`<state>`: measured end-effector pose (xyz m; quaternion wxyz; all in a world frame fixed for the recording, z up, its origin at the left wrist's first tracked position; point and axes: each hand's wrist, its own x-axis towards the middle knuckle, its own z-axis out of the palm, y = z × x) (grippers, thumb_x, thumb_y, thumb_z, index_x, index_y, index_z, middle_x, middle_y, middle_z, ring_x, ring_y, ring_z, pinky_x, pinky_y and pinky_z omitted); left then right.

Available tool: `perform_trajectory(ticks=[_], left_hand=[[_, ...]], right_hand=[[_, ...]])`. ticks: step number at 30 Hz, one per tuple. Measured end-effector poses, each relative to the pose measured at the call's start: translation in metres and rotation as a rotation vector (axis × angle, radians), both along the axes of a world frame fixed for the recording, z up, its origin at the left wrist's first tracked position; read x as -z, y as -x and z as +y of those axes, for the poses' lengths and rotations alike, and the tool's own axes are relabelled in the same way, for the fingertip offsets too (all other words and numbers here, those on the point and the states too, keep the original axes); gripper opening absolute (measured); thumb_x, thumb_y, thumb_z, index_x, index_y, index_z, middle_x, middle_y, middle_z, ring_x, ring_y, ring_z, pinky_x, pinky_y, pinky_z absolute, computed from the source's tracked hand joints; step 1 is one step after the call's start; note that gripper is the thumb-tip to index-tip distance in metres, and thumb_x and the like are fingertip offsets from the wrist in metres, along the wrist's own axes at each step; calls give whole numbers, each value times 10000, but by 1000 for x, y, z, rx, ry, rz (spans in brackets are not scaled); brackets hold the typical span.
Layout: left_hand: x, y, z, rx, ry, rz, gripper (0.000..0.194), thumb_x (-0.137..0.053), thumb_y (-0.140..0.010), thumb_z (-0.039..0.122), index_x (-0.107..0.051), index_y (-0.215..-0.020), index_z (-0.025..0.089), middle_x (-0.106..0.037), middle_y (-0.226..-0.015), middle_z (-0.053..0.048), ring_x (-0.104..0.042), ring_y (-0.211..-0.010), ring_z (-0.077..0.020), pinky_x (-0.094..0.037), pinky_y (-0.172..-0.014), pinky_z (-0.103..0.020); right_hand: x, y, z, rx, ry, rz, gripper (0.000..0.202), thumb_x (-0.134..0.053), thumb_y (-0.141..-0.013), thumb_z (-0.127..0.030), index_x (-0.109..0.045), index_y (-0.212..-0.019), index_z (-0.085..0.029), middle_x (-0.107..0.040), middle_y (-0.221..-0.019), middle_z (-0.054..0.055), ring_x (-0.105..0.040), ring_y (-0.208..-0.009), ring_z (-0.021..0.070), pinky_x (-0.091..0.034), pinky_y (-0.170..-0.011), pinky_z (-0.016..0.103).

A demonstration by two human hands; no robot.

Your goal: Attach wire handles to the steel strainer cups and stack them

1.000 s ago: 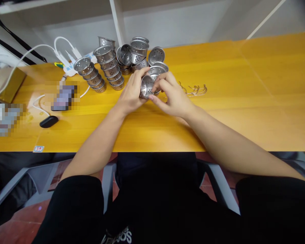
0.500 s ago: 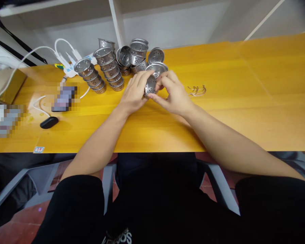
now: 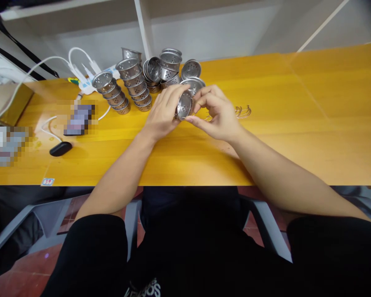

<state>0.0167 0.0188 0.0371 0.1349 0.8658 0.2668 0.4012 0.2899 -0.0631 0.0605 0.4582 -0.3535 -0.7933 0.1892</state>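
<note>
My left hand (image 3: pixel 163 108) is closed around a small perforated steel strainer cup (image 3: pixel 184 105), its open mouth tilted toward my right hand. At the cup's lower rim rests the thumb tip of my right hand (image 3: pixel 218 112). The right index and other fingers are curled but apart from the thumb, near the cup's right side; no object shows between them. Just behind the hands lies another strainer cup (image 3: pixel 194 83), partly covered by my fingers. Thin bent wire pieces (image 3: pixel 243 111) lie on the table right of my right hand, some hidden behind it.
Nested stacks of strainer cups (image 3: pixel 137 86) stand at the back left, beside a loose heap of cups (image 3: pixel 170 66). Left of them are a power strip (image 3: pixel 87 84) with white cables, a blurred phone (image 3: pixel 79 119) and a black oval device (image 3: pixel 60 149). The yellow table (image 3: pixel 297 136) ends before my body.
My right hand has drawn slightly right, its index finger coming away from the cup. The cup has turned a little in my left hand, showing more of its mouth.
</note>
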Motion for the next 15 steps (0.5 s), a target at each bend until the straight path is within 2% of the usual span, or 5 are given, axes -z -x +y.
perform_trajectory(ticks=[3,6,8,11,15], left_hand=[[7,10,9,-27,2,-45,1135,-817,-996,1122,-592,-1853,412,-667,-1892,-141,-597,-1862,-534,-404,-1648,-774],[19,21,24,-110,2,-137,1168,-882,-964,1095,-545,-1846,407,-573,-1887,-174,-499,-1903,-531,-367,-1671,-756],[26,25,32,-169,12,-211,1238,-921,-920,1104,-499,-1844,397,-529,-1873,-190,-486,-1890,-525,-372,-1666,-743],[33,27,37,-203,71,-295,1348,-924,-890,1133,-392,-1882,392,-510,-1882,-191,-510,-1871,-509,-395,-1643,-726],[40,27,38,-210,122,-315,1290,-845,-963,1136,-376,-1918,406,-569,-1866,-177,-590,-1828,-459,-493,-1579,-683]], right_hand=[[-5,-7,0,12,-13,9,736,-778,-1045,-1097,-894,-1394,-460,-820,-1493,157,-732,-1526,546,-656,-1292,910],[-1,-26,14,180,-89,45,752,-748,-1076,-1092,-858,-1362,-405,-779,-1534,175,-666,-1604,565,-647,-1290,922],[10,-48,32,246,-92,15,740,-801,-1076,-1072,-825,-1341,-381,-778,-1510,182,-653,-1590,528,-673,-1286,847],[31,-85,60,296,-13,-84,695,-971,-1023,-993,-801,-1174,-337,-793,-1406,193,-718,-1388,425,-676,-1300,715],[50,-115,79,379,185,-292,737,-1119,-885,-897,-813,-1041,-246,-763,-1321,245,-778,-1250,475,-650,-1278,845]])
